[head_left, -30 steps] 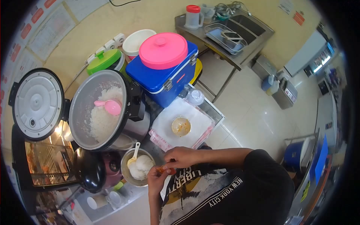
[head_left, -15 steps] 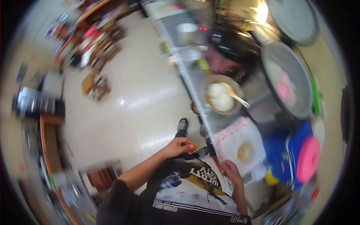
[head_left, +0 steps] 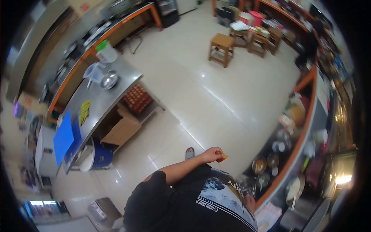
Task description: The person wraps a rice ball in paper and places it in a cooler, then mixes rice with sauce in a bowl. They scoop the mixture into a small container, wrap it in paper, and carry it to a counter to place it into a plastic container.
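Note:
My left hand [head_left: 211, 154] is held out over the floor in front of the black printed shirt. Its fingers are closed on a small orange-and-yellow packet [head_left: 223, 157], whose pointed corner sticks out to the right. Low at the counter's near edge, partly behind the shirt, my right hand [head_left: 250, 203] shows only in part, with its fingers hidden. Beside it on the counter lies a white printed paper [head_left: 269, 215]. A bowl of white food with a spoon [head_left: 295, 191] stands farther along the counter.
A steel table [head_left: 125, 71] stands at the left, bearing a metal bowl [head_left: 109, 79] and a blue board [head_left: 64, 136]. Wooden stools [head_left: 222, 48] stand ahead. Under the right counter are several bowls and pots [head_left: 259, 165]. A person in dark clothes [head_left: 310, 46] is at the far right.
The view has swung left, bringing the steel table into sight and shifting the counter to the lower right. The packet stays in my left hand. My right hand now shows less, beside the paper.

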Motion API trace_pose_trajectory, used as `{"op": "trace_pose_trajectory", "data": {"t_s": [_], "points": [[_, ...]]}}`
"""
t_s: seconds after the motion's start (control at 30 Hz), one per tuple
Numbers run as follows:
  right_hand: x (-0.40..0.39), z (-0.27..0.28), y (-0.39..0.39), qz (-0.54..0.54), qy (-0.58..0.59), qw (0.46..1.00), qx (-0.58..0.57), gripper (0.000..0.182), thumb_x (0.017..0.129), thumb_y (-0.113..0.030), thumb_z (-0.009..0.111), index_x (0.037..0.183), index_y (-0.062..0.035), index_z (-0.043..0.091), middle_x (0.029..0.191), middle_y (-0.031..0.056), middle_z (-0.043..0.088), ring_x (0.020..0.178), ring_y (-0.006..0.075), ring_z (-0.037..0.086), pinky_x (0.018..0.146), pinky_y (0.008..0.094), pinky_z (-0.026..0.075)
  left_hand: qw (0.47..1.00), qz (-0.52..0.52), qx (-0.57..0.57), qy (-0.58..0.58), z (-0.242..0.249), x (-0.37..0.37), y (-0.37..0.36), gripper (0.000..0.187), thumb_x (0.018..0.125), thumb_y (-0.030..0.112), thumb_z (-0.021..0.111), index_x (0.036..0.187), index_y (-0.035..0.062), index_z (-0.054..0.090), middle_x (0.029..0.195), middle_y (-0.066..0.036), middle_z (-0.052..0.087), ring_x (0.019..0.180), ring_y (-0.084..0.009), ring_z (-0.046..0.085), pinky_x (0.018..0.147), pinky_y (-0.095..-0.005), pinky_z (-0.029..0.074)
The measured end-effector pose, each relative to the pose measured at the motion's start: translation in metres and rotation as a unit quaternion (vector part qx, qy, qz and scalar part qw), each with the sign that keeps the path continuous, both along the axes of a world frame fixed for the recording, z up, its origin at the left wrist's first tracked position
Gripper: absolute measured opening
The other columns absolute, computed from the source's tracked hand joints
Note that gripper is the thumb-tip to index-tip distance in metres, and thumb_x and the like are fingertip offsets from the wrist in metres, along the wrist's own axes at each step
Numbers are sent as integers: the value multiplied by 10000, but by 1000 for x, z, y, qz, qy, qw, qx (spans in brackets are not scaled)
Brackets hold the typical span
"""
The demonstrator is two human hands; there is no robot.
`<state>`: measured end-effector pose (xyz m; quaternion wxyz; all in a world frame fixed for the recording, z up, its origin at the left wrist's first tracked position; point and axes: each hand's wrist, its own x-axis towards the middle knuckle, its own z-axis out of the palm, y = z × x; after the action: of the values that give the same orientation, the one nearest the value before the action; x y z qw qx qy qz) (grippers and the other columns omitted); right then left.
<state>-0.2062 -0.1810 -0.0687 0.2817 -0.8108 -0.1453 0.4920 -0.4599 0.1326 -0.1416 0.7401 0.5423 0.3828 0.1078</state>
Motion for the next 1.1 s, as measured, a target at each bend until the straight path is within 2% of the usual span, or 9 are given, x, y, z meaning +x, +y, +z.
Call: {"op": "trace_pose_trajectory", "data": {"t_s": [0.23, 0.3, 0.4, 0.5, 0.67, 0.93, 0.97, 1.0, 1.1], "points": [[28, -68, 42, 184, 43, 959, -211, 294, 977, -350, 608, 1094, -81, 615, 814, 88, 650, 646, 166, 617, 553, 320, 492, 994, 87, 31, 52, -52, -160, 110, 167, 889, 201, 680, 848, 42, 651, 708, -22, 633, 620, -114, 562, 553, -285, 465], [27, -98, 50, 223, 56, 932, -281, 301, 971, -333, 611, 1138, -84, 619, 832, 101, 657, 658, 180, 628, 561, 335, 506, 976, 214, 27, 40, -59, -185, 126, 307, 913, 328, 728, 855, 32, 676, 799, -67, 710, 717, -124, 659, 589, -266, 483], [26, -126, 111, 223, 59, 923, -309, 327, 963, -308, 614, 1204, -88, 624, 859, 119, 669, 677, 200, 646, 574, 356, 525, 947, 293, -79, 109, -29, -202, 154, 275, 902, 293, 732, 966, 32, 673, 919, -84, 734, 800, -175, 705, 654, -300, 516], [49, -102, 204, 157, -30, 960, -228, 376, 944, -312, 632, 1238, -77, 629, 915, 138, 690, 727, 220, 679, 601, 373, 549, 908, 370, -157, 117, -67, -203, 162, 200, 925, 244, 679, 1046, 92, 629, 980, -63, 673, 855, -207, 670, 696, -397, 536], [86, -124, 291, 43, -25, 997, -56, 472, 936, -454, 647, 1146, -31, 651, 933, 106, 708, 742, 181, 694, 607, 321, 551, 906, 344, -205, 141, -84, -141, 205, 206, 928, 258, 674, 1062, 117, 605, 999, -52, 663, 896, -207, 655, 697, -412, 543], [204, -211, 343, 229, 65, 923, -302, 628, 955, -515, 573, 1391, -64, 566, 1216, 183, 679, 874, 290, 710, 789, 417, 570, 922, 278, -83, 257, -123, -72, 308, 280, 883, 344, 722, 1030, 111, 672, 924, -67, 707, 825, -205, 679, 692, -391, 556], [233, -214, 359, 225, 72, 922, -308, 637, 961, -523, 554, 1407, -68, 558, 1254, 190, 667, 894, 300, 711, 815, 429, 568, 927, 185, -38, 325, -175, -89, 322, 301, 873, 358, 726, 1020, 96, 708, 947, -95, 720, 849, -205, 688, 713, -379, 556], [254, -189, 381, 205, 51, 928, -308, 574, 961, -514, 534, 1268, -46, 666, 1177, 196, 700, 900, 306, 717, 828, 411, 568, 918, 91, 11, 387, -176, -77, 336, 327, 864, 373, 730, 1011, 81, 744, 970, -122, 734, 873, -205, 696, 735, -367, 557], [337, -207, 435, 253, -47, 931, -260, 544, 935, -505, 558, 997, 2, 746, 864, 148, 730, 759, 284, 696, 710, 437, 577, 906, 73, -24, 417, -163, 24, 378, 306, 838, 353, 738, 970, 77, 743, 940, -123, 730, 851, -212, 695, 727, -372, 559]]}}
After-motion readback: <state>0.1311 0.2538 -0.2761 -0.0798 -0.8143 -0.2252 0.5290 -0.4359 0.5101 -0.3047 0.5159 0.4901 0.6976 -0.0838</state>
